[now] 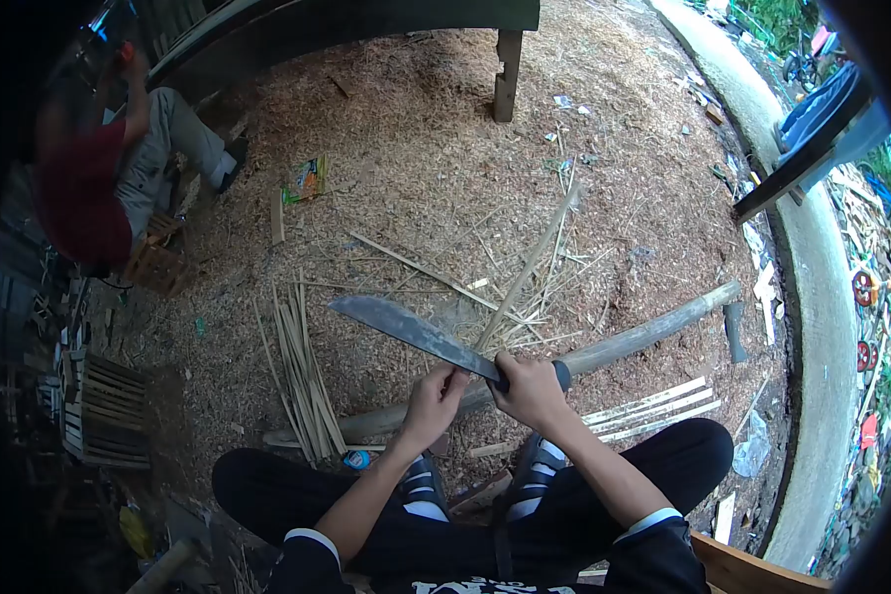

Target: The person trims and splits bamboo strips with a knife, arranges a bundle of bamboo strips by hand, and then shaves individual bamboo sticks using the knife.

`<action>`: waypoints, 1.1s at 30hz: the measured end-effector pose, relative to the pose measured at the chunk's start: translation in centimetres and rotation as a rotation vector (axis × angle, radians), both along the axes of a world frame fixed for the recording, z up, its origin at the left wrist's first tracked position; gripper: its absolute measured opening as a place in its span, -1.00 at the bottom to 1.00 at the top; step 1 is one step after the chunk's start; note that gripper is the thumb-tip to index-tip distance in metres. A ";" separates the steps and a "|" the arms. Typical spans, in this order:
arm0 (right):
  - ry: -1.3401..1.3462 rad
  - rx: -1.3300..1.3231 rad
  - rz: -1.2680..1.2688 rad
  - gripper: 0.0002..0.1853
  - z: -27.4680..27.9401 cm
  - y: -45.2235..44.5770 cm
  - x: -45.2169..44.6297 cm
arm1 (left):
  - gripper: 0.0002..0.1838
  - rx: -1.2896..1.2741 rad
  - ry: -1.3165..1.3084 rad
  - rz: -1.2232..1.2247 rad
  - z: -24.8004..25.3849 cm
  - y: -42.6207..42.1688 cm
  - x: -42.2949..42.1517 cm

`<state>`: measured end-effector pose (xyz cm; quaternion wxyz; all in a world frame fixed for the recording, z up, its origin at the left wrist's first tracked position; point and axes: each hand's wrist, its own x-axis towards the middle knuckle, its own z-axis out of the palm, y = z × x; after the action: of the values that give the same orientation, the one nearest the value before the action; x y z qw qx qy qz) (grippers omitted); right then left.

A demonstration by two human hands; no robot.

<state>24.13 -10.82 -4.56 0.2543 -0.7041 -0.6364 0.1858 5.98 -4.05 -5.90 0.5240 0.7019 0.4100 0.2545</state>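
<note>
My right hand is closed round the black handle of a machete. Its long dark blade points to the upper left, above the ground. Close to the blade's base, my left hand is pinched on the near end of a thin wooden strip. The strip passes under the blade and stretches away to the upper right; the left fingertips partly hide its end. Below both hands a long wooden pole lies crosswise in front of my feet.
Split strips lie in a bundle at left, with paler strips at right. An axe-like head is near the pole's end. A seated person in a red shirt is at upper left, by a bench. A concrete curb runs along the right.
</note>
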 end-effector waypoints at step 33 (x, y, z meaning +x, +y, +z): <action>1.021 0.135 -0.506 -0.75 5.0 0.8 1.5 | -0.76 -0.135 -0.347 0.010 0.9 0.3 -0.2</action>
<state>25.65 -9.98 0.43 0.6104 -0.6377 -0.2548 0.3947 5.75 -3.73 -5.00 0.6314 0.6086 0.3331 0.3464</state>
